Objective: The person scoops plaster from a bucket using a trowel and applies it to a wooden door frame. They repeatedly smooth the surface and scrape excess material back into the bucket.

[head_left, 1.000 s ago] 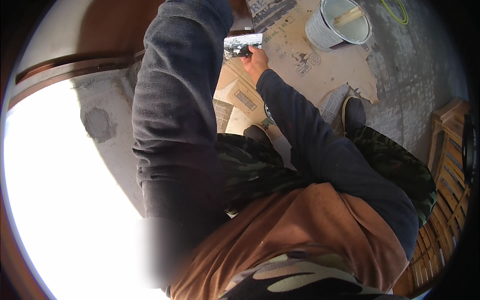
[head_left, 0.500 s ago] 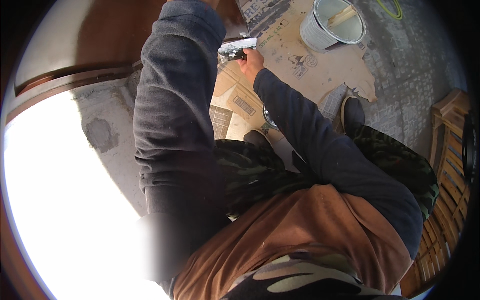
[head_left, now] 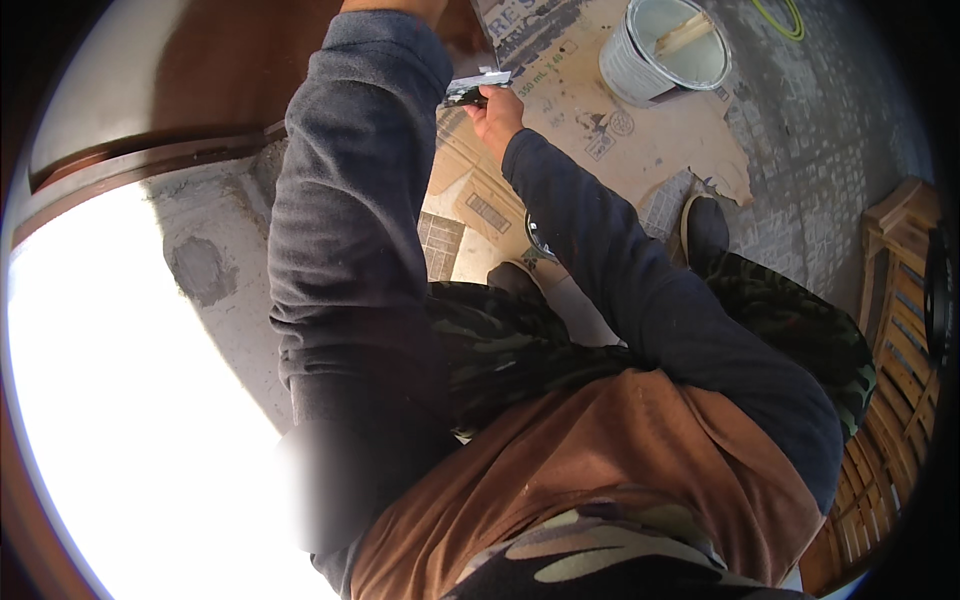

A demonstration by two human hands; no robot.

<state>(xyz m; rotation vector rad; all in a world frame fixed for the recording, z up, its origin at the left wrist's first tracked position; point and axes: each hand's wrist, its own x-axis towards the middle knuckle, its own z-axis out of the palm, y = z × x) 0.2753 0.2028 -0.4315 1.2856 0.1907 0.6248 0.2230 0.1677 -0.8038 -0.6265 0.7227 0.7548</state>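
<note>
My right hand (head_left: pixel 495 118) grips a wide putty knife (head_left: pixel 478 88) with a dark handle. White paste is smeared on its metal blade, which appears nearly edge-on. The blade is close to the lower right end of a glossy dark brown panel (head_left: pixel 250 75); contact cannot be made out. Only the wrist end of my left hand (head_left: pixel 405 6) shows at the top edge, beside the panel. Its fingers are out of the picture, so what it holds or touches is hidden.
Flattened cardboard (head_left: pixel 570 115) covers the floor ahead. On it stands a bucket (head_left: pixel 635 70) of whitish material with a wooden stick (head_left: pixel 684 34) inside. A round dark rim (head_left: pixel 537 235) peeks from behind my right forearm. Slatted woodwork (head_left: pixel 890 300) stands right; a yellow-green hose (head_left: pixel 790 25) lies far right.
My right hand has shifted slightly up and left, and the putty knife's blade has tilted from showing its broad face to nearly edge-on. My left wrist has come slightly lower into view.
</note>
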